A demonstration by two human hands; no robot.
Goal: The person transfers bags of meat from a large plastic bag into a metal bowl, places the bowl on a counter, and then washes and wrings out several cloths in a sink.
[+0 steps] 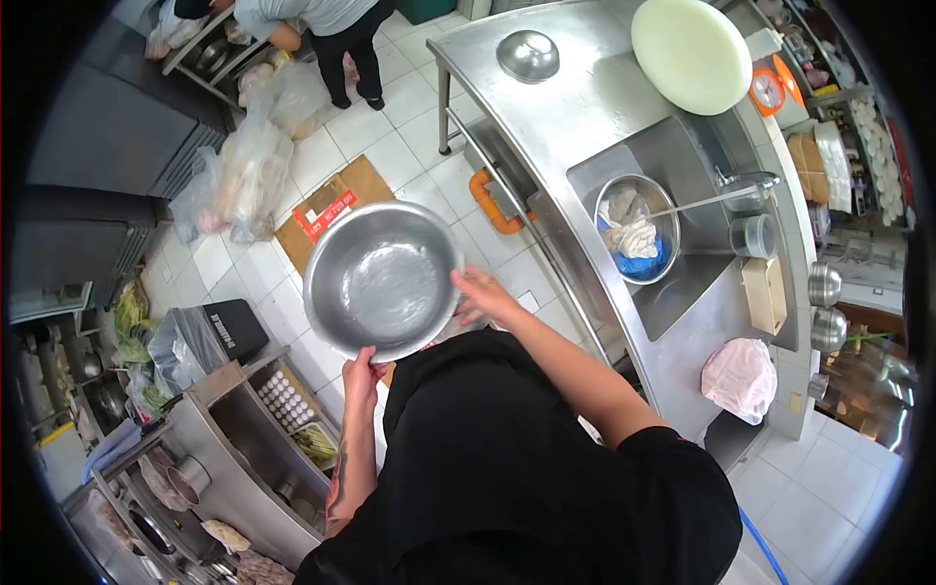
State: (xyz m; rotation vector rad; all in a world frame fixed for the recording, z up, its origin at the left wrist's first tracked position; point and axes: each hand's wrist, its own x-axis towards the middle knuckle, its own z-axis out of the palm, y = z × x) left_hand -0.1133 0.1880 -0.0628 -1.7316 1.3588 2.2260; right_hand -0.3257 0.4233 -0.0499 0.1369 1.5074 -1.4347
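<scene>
A large, wide metal bowl (385, 278) is in front of my body, its shiny inside facing up, with nothing seen in it but glare. My left hand (362, 373) is closed on the near rim, thumb over the edge and the other fingers mostly hidden under the bowl. On the right side of the same rim, my right hand (481, 295) grips with its thumb at the edge and fingers curled against the outer wall.
At right, a steel counter (575, 107) has a sink (697, 283) holding a pot (603, 200) of cloths under a tap. Cardboard (361, 178) and plastic bags (255, 175) lie on the tiled floor. Another person (327, 29) bends at a far shelf. Eggs (286, 398) sit lower left.
</scene>
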